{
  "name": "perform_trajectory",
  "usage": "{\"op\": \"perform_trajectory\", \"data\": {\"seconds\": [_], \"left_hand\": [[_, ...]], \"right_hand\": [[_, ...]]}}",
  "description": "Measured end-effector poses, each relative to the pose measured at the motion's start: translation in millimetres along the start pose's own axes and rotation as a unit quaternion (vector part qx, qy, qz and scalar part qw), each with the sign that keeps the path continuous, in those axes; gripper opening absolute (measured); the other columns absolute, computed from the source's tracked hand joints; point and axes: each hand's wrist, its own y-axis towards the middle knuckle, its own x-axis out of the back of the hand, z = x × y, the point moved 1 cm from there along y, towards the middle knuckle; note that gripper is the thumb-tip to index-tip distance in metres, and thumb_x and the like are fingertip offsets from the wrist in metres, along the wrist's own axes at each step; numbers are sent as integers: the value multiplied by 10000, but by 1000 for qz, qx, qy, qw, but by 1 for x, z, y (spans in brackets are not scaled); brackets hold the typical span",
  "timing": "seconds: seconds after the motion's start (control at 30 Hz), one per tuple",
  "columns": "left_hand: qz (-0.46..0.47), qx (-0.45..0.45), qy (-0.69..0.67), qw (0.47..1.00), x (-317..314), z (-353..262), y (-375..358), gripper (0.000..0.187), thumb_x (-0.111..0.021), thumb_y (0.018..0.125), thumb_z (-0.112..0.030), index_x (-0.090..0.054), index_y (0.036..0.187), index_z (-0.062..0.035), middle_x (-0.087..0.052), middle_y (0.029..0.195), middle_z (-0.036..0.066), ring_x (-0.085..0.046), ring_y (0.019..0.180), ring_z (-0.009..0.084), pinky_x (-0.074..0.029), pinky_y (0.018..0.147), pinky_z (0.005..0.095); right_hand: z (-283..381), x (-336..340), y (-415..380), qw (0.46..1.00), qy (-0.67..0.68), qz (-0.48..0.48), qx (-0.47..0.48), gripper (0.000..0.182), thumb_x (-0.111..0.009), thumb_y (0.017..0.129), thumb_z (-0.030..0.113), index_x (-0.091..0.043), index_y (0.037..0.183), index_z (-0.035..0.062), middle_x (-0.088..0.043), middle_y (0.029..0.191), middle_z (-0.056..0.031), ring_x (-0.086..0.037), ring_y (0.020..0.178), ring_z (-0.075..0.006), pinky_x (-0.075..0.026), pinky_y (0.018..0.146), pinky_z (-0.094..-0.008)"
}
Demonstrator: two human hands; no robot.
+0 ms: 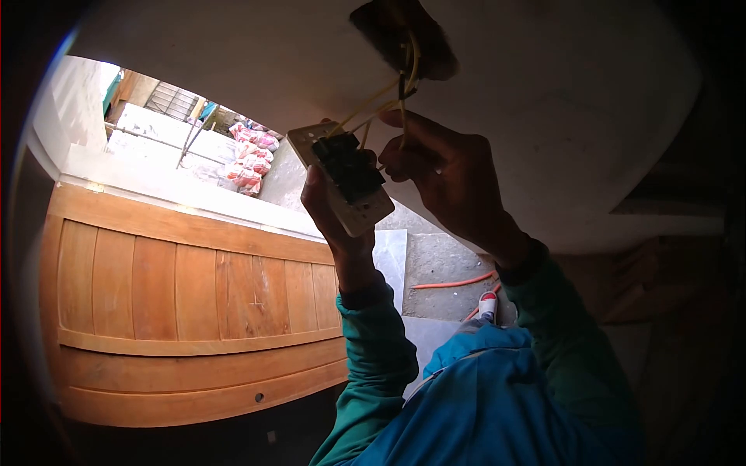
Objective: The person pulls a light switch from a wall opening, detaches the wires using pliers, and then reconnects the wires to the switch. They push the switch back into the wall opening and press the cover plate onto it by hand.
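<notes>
My left hand (334, 210) is closed around the edge of a pale electrical wall plate (359, 217), held tilted with its back towards me. Dark switch or socket modules (347, 165) are mounted on that back. Thin yellow wires (374, 101) run from the modules up to a dark rectangular opening (406, 35) in the wall. Beside the plate, my right hand (454, 171) pinches a yellow wire, its fingertips close to the modules' right side. Shadow hides the exact contact of these fingers.
A wooden panelled door (194, 287) stands at left. Beyond a bright opening lie red-and-white sacks (252, 159). The shadowed pale wall (544, 116) fills the upper right. An orange hose (451, 283) lies on the concrete floor near my shoe (487, 303).
</notes>
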Motion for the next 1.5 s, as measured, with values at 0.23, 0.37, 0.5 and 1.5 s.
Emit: {"op": "perform_trajectory", "data": {"seconds": [0.23,0.37,0.5,1.5], "left_hand": [[-8,20,-8,1000,-1,0,-2,355,-397,1030,-306,-554,1200,-36,-677,997,123,-711,795,178,-616,592,282],[-36,30,161,986,1,1,-2,559,-350,983,-479,-537,1242,-21,-672,981,125,-658,806,163,-544,675,261],[-51,-9,69,996,0,11,-5,553,-347,984,-469,-530,1245,-17,-671,975,133,-671,768,169,-571,622,260],[-33,36,-76,996,-4,6,4,516,-381,993,-449,-517,1265,-32,-646,1027,129,-672,823,177,-576,641,267]], "right_hand": [[4,13,10,998,-22,54,19,191,-671,866,-16,-629,1052,-28,-713,820,-107,-693,738,-130,-560,682,-265],[6,16,16,995,-29,99,-2,81,-676,863,-15,-632,931,-21,-711,812,-106,-699,725,-138,-565,669,-269],[6,16,16,993,12,115,-35,81,-682,861,-12,-622,915,-22,-710,807,-103,-704,726,-144,-566,663,-267],[-7,32,33,807,-403,18,430,179,-763,759,314,-696,884,205,-611,934,59,-544,957,-159,-291,915,-412]]}}
